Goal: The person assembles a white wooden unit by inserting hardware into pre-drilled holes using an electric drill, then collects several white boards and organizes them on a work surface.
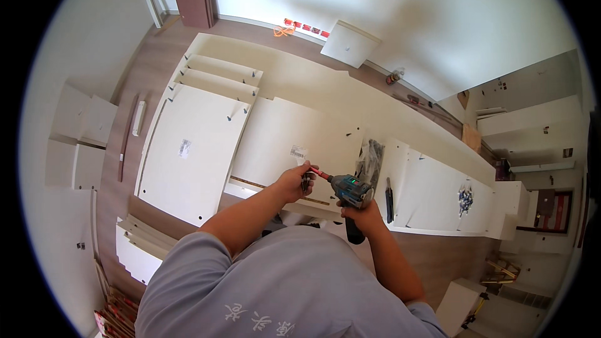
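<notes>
My right hand point(365, 215) is wrapped round the grip of a teal and black cordless drill driver point(350, 190), its red-collared front pointing left. My left hand point(293, 184) is closed at the tip of the driver, with small dark metal pieces point(307, 183) in its fingers; their exact kind is too small to tell. Both hands are over the near edge of a white cabinet panel point(275, 131) with a paper label. On the panel beside the driver lies a clear plastic bag point(370, 161) of dark parts. A black pen-like tool point(389, 200) lies to the right.
More white panels with upright metal pins, one large point(194, 144), lie at the left. A pile of small fittings point(465, 200) sits on the right-hand panel point(438, 178). A square white board point(350, 44) leans at the far wall. Stacked boards point(141, 250) stand at the near left.
</notes>
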Motion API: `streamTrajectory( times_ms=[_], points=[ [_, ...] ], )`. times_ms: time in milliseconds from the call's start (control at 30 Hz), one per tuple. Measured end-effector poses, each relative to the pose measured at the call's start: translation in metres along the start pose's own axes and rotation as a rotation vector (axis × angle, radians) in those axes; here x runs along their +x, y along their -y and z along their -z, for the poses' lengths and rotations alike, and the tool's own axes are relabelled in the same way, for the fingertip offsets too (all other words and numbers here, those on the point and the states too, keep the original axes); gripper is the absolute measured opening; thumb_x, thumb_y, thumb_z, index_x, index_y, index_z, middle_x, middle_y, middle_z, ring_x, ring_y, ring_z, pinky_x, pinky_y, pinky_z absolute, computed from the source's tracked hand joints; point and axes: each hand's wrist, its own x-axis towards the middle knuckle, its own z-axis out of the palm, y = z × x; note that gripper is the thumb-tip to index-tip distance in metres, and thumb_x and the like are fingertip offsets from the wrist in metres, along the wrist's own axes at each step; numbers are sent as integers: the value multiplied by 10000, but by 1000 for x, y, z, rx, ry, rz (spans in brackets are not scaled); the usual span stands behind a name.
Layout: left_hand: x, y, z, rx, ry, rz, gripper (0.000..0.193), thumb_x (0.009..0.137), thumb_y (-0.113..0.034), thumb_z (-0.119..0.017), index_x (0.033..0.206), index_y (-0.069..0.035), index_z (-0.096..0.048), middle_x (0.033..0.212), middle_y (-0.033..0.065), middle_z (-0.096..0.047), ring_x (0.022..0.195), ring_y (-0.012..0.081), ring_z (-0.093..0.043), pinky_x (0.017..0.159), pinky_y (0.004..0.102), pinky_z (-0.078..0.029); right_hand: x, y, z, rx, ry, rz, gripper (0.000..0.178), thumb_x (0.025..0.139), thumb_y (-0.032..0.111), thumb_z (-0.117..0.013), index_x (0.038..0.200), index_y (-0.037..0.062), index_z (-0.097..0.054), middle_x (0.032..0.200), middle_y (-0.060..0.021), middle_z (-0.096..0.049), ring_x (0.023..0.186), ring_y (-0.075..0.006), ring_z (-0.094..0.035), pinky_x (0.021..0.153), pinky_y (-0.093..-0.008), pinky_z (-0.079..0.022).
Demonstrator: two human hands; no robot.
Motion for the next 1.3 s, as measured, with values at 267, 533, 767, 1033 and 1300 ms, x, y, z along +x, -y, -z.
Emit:
streamTrajectory(
  times_ms=[267, 533, 767, 1033, 1300],
  points=[
    [19, -44, 67, 453, -329, -49, 516, 1041, -544, -458, 943, -62, -613, 684, 17, -539, 516, 142, -433, 444, 309, -332, 85, -42, 70, -225, -327, -18, 246, 748, 26, -749, 983, -37, -717, 901, -93, -733, 789, -192, -682, 733, -344, -550],
    [11, -52, 41, 654, -449, -43, 521, 1030, -500, -479, 803, -50, -610, 559, 42, -515, 438, 165, -415, 406, 352, -300, 158, 29, 109, -59, -450, -148, 214, 736, 51, -737, 924, -46, -705, 824, -146, -710, 605, -263, -667, 555, -411, -543],
    [15, -51, 42, 704, -510, -39, 525, 1010, -499, -531, 807, -36, -673, 558, 47, -542, 430, 166, -450, 404, 350, -339, 209, 103, 119, -635, -230, -207, 213, 694, 24, -730, 881, -62, -675, 758, -169, -686, 581, -273, -684, 532, -407, -550],
    [22, -50, 43, 733, -520, -45, 524, 1007, -492, -529, 802, -39, -693, 539, 48, -538, 413, 168, -452, 388, 353, -341, 229, 84, 126, -880, -240, -85, 192, 672, 19, -689, 843, -67, -667, 739, -156, -686, 583, -270, -690, 552, -395, -561],
    [17, -49, 41, 709, -507, -69, 511, 1011, -490, -547, 828, -31, -675, 530, 33, -511, 414, 156, -436, 395, 333, -318, 224, 98, 118, -859, -211, -164, 185, 643, 17, -692, 810, -61, -677, 735, -172, -680, 611, -280, -686, 540, -415, -542]
  ],
)
